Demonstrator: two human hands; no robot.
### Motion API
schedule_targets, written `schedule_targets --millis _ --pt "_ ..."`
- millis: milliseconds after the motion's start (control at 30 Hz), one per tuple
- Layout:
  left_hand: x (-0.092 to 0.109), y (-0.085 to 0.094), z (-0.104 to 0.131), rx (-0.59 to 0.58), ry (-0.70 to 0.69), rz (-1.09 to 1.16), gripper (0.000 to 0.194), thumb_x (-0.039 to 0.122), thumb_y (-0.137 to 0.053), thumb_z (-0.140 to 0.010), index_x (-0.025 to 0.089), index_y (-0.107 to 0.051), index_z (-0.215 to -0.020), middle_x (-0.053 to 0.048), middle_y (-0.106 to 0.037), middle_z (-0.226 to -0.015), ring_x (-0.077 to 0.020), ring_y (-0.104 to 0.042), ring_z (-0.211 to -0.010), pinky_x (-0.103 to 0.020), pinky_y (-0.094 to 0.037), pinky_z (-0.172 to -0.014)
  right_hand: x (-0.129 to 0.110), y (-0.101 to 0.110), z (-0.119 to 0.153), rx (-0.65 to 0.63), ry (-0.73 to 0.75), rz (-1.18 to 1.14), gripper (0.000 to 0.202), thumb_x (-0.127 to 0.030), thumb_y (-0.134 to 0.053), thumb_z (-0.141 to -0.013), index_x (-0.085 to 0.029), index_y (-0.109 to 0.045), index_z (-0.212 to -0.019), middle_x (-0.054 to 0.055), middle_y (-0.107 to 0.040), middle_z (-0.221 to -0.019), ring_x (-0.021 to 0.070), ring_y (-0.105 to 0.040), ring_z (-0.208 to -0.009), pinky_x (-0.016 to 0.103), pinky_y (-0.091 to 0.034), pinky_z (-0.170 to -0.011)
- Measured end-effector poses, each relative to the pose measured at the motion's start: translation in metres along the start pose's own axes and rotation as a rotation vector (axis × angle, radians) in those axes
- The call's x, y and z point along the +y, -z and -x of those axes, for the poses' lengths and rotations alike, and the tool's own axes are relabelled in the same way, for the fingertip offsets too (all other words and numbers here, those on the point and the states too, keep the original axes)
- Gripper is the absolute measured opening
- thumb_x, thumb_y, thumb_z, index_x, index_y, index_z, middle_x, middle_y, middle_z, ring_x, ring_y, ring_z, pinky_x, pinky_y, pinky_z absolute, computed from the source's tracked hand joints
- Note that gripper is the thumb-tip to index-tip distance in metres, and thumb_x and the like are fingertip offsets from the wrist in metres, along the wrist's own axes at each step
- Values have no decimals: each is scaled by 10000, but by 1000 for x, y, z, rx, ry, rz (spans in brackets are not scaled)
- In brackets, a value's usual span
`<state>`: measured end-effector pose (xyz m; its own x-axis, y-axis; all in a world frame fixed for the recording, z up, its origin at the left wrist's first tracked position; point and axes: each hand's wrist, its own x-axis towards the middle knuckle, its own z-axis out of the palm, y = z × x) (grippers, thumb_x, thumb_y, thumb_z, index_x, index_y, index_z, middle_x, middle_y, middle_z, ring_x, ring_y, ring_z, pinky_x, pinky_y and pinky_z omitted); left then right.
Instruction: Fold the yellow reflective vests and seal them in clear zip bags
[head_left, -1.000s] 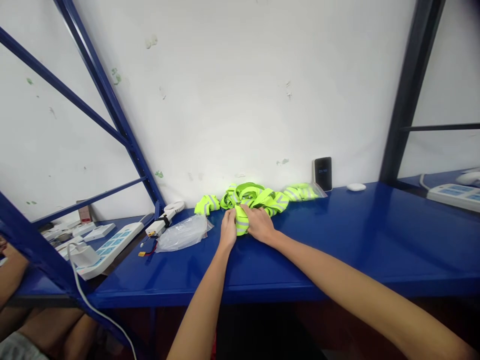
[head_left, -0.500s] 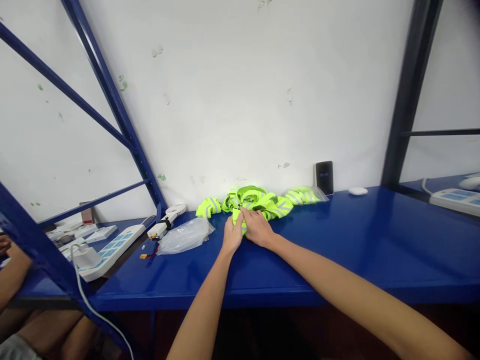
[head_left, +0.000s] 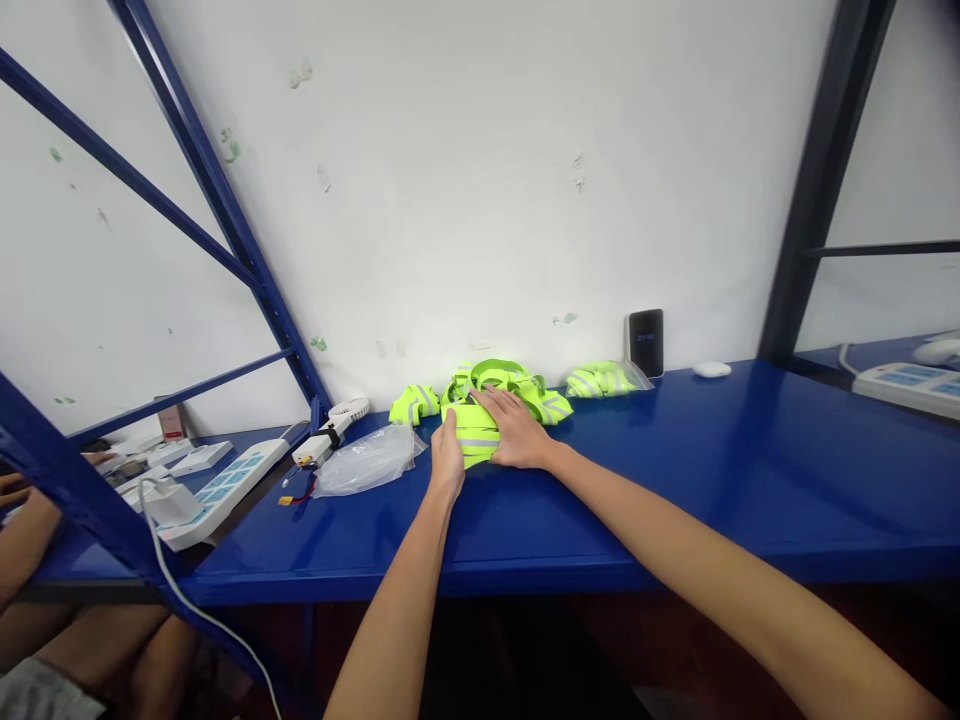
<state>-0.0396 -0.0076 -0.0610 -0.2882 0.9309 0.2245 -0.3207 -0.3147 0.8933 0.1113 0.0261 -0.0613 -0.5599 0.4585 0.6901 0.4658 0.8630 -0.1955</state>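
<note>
Between my two hands is a fluorescent yellow-green reflective strap [head_left: 477, 437] with silver stripes, folded into flat layers. My left hand [head_left: 448, 455] grips its left side, thumb up along the edge. My right hand [head_left: 517, 432] closes on the right side, its fingers reaching over the top. Right behind lies a loose heap of the same strap material [head_left: 517, 380], partly hidden by my fingers. A smaller folded bundle [head_left: 414, 404] sits left of the heap. On the right is another bundle in a clear plastic bag [head_left: 604, 379].
A clear plastic bag [head_left: 367, 462] lies left on the blue table [head_left: 637, 490], beside a white handheld fan [head_left: 330, 440] and a wired connector. A phone-like device [head_left: 646, 343] leans on the wall near a white case [head_left: 711, 369]. Power strips stand at both sides; another person's arm [head_left: 26, 545] is at far left.
My hands have moved apart, and the strap between them now shows as a wider flat stack of layers. My right fingers have stretched out more over its top.
</note>
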Motion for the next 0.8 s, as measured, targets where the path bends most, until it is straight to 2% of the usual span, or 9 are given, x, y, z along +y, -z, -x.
schedule_targets --millis 133,333,467,567,667,800 --pt "2 -2 2 -4 110 56 452 527 -616 -809 95 -675 -928 -115 -740 -836 -234 -713 -799 -320 -548 -757 2 5 3 -95 -10 -136 1256 -315 -786 -560 -195 -34 -1559 178 -298 -1545 357 -364 -1363 490 -315 -1086" --pt "8 -6 7 4 278 223 330 409 -541 -871 121 -653 -986 -94 -748 -874 -217 -720 -836 -317 -558 -798 -7 0 3 -62 -51 -286 1318 -314 -807 -534 -194 17 -1556 195 -333 -1519 367 -446 -1285 480 -365 -1028" --pt "11 -4 7 -69 345 223 381 446 -538 -875 118 -650 -1034 -109 -746 -940 -223 -713 -891 -322 -554 -827 -13 -2 2 -46 -57 -314 1309 -300 -812 -528 -189 -4 -1551 195 -366 -1491 361 -447 -1286 478 -363 -1038" --pt "10 -1 6 -105 333 139 490 547 -530 -870 121 -637 -1087 -129 -734 -1002 -235 -703 -924 -341 -549 -838 -18 0 3 -40 -63 -341 1260 -293 -803 -551 -191 -31 -1541 184 -415 -1454 345 -474 -1266 468 -376 -1032" --pt "3 1 4 -79 209 -19 591 657 -450 -870 145 -622 -1110 -132 -716 -1048 -237 -680 -990 -343 -529 -860 -22 2 5 3 -55 -341 1185 -313 -787 -586 -193 -70 -1522 174 -442 -1429 328 -487 -1256 447 -388 -1024" --pt "-3 6 4 105 -252 -387 480 625 -488 -865 193 -610 -1033 -93 -682 -1041 -220 -625 -1035 -319 -471 -911 -24 1 5 87 -22 -222 987 -294 -728 -634 -176 -215 -1469 178 -467 -1399 323 -491 -1241 449 -381 -1025"
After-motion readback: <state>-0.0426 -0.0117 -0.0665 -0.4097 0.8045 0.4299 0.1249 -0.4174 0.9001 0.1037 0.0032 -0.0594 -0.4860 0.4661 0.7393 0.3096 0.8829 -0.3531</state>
